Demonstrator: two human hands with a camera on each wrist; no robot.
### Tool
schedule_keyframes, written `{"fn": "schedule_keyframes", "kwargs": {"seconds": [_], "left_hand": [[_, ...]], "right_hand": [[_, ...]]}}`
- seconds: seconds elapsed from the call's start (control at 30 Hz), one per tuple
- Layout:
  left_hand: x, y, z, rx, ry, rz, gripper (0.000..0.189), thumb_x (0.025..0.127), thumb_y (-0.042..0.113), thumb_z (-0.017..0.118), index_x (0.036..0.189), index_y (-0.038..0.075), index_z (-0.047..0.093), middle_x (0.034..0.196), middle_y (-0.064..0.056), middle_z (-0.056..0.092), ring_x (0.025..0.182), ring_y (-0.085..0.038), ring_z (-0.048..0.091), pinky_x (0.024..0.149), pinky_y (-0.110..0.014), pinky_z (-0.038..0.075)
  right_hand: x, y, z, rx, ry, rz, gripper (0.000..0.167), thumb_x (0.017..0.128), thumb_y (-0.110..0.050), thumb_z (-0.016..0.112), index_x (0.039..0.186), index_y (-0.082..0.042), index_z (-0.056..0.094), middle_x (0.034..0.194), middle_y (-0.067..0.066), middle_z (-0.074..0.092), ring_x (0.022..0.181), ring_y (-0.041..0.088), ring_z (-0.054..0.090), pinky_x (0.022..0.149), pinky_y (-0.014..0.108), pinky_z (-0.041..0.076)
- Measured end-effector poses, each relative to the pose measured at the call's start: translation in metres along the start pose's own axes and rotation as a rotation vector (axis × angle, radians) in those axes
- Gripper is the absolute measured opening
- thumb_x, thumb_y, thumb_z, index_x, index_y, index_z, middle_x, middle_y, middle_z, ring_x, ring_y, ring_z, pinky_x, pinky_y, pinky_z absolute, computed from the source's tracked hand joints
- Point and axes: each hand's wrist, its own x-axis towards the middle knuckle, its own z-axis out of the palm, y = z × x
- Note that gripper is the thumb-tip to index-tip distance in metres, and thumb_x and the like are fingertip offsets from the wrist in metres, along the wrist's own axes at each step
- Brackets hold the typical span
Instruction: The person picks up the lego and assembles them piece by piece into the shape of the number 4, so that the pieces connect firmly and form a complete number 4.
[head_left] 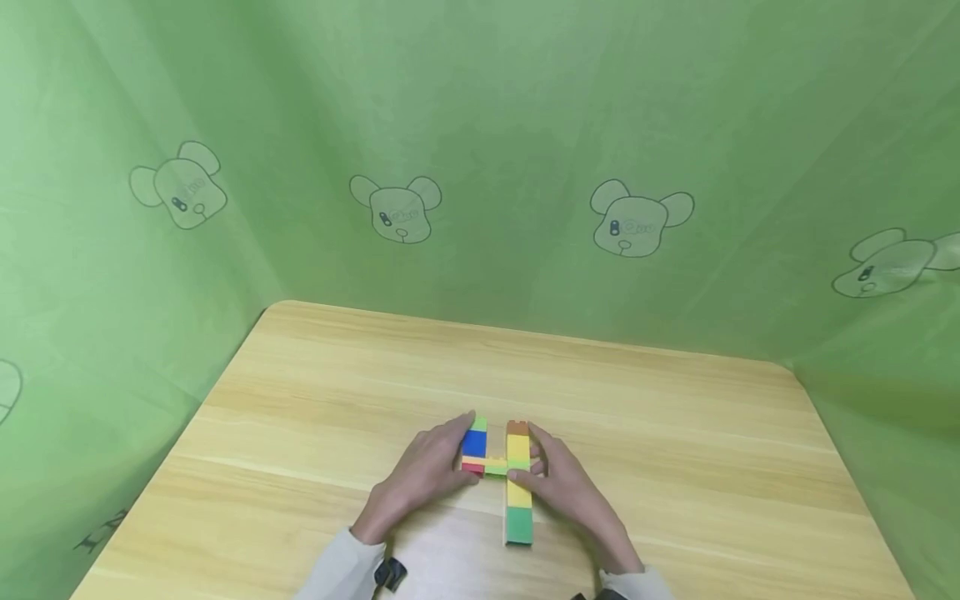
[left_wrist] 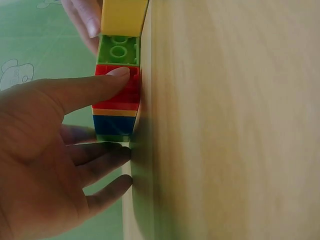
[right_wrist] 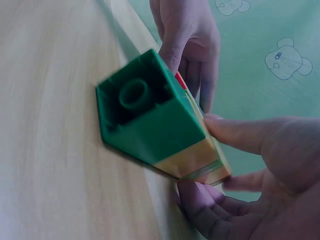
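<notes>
A build of toy building bricks lies on its side on the table, shaped like a figure four. My left hand [head_left: 420, 471] grips its short column, thumb on the red brick [left_wrist: 117, 92] and fingers by the far end, past the blue brick [head_left: 474, 443]. A light green brick [left_wrist: 118, 51], its hollow underside showing in the left wrist view, joins this column to the longer one. My right hand [head_left: 566, 479] pinches the long column about its yellow brick [head_left: 518, 496]. The green brick [right_wrist: 160, 132] ends that column nearest me, its hollow bottom showing. A brown brick [head_left: 517, 427] tops the far end.
The wooden table [head_left: 337, 375] stretches around the build on all sides. Behind it and at both sides hangs a green curtain [head_left: 510, 125] printed with bear faces. Grey sleeves [head_left: 341, 567] and dark wrist straps [head_left: 390, 573] show at the near edge.
</notes>
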Motion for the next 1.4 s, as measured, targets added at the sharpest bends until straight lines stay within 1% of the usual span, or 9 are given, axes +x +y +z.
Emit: {"fn": "schedule_keyframes", "kwargs": {"seconds": [0.17, 0.27, 0.37, 0.47, 0.57, 0.67, 0.87, 1.3, 1.4], "left_hand": [[0.002, 0.000, 0.000, 0.002, -0.013, -0.012, 0.090, 0.084, 0.018, 0.088, 0.157, -0.002, 0.039, 0.156, -0.022, 0.046, 0.140, -0.039, 0.048, 0.117, -0.055, 0.039], [0.002, -0.001, -0.001, -0.009, -0.034, -0.016, 0.095, 0.083, 0.021, 0.089, 0.158, -0.001, 0.036, 0.158, -0.021, 0.044, 0.142, -0.038, 0.046, 0.118, -0.055, 0.037], [0.000, -0.003, -0.004, -0.056, -0.063, -0.021, 0.100, 0.083, 0.026, 0.089, 0.161, 0.001, 0.031, 0.162, -0.020, 0.039, 0.146, -0.037, 0.041, 0.120, -0.054, 0.035], [-0.002, -0.005, -0.008, -0.121, -0.085, -0.030, 0.100, 0.087, 0.034, 0.086, 0.163, 0.003, 0.028, 0.165, -0.018, 0.034, 0.149, -0.036, 0.037, 0.122, -0.053, 0.032], [-0.004, -0.008, -0.011, -0.157, -0.091, -0.034, 0.096, 0.091, 0.037, 0.081, 0.163, 0.003, 0.027, 0.166, -0.017, 0.033, 0.150, -0.034, 0.034, 0.123, -0.052, 0.031], [-0.005, -0.010, -0.011, -0.160, -0.094, -0.028, 0.092, 0.093, 0.036, 0.079, 0.163, 0.003, 0.028, 0.165, -0.017, 0.034, 0.151, -0.034, 0.034, 0.123, -0.052, 0.030], [-0.004, -0.012, -0.010, -0.153, -0.097, -0.019, 0.091, 0.093, 0.034, 0.079, 0.162, 0.002, 0.029, 0.164, -0.019, 0.035, 0.150, -0.036, 0.035, 0.122, -0.052, 0.031], [-0.003, -0.013, -0.010, -0.150, -0.100, -0.004, 0.090, 0.094, 0.036, 0.077, 0.161, -0.001, 0.029, 0.163, -0.022, 0.035, 0.149, -0.038, 0.037, 0.121, -0.054, 0.032], [-0.004, -0.013, -0.012, -0.160, -0.105, -0.006, 0.091, 0.094, 0.036, 0.077, 0.162, 0.001, 0.028, 0.164, -0.021, 0.034, 0.149, -0.037, 0.036, 0.122, -0.053, 0.031]], "right_hand": [[0.000, 0.000, 0.001, -0.018, 0.011, 0.006, 0.087, 0.089, -0.020, 0.082, 0.155, 0.011, 0.034, 0.113, 0.013, 0.061, 0.091, 0.020, 0.061, 0.082, 0.036, 0.057], [0.001, 0.001, 0.000, -0.013, 0.008, 0.015, 0.087, 0.091, -0.022, 0.081, 0.156, 0.009, 0.033, 0.120, 0.017, 0.061, 0.093, 0.020, 0.063, 0.084, 0.040, 0.059], [0.001, 0.003, -0.003, -0.004, 0.008, 0.048, 0.086, 0.093, -0.027, 0.079, 0.157, 0.006, 0.033, 0.128, 0.019, 0.061, 0.096, 0.020, 0.065, 0.087, 0.043, 0.059], [0.000, 0.005, -0.005, 0.011, 0.010, 0.077, 0.083, 0.095, -0.028, 0.077, 0.158, 0.003, 0.034, 0.131, 0.020, 0.060, 0.098, 0.020, 0.065, 0.088, 0.043, 0.059], [0.000, 0.006, -0.007, 0.021, 0.009, 0.072, 0.081, 0.096, -0.027, 0.076, 0.158, 0.004, 0.034, 0.134, 0.022, 0.060, 0.099, 0.021, 0.066, 0.088, 0.042, 0.059], [0.000, 0.006, -0.008, 0.032, 0.007, 0.067, 0.081, 0.096, -0.027, 0.076, 0.157, 0.004, 0.035, 0.136, 0.023, 0.059, 0.100, 0.021, 0.067, 0.089, 0.043, 0.059], [-0.001, 0.005, -0.009, 0.048, -0.011, 0.068, 0.080, 0.096, -0.028, 0.075, 0.158, 0.003, 0.035, 0.139, 0.024, 0.058, 0.101, 0.021, 0.067, 0.093, 0.047, 0.058], [0.000, 0.004, -0.011, 0.048, -0.012, 0.055, 0.077, 0.096, -0.024, 0.075, 0.155, 0.006, 0.037, 0.136, 0.024, 0.060, 0.099, 0.021, 0.067, 0.087, 0.044, 0.060], [0.000, 0.004, -0.012, 0.018, -0.006, 0.038, 0.076, 0.097, -0.025, 0.074, 0.156, 0.005, 0.037, 0.137, 0.024, 0.060, 0.101, 0.023, 0.067, 0.091, 0.047, 0.059]]}}
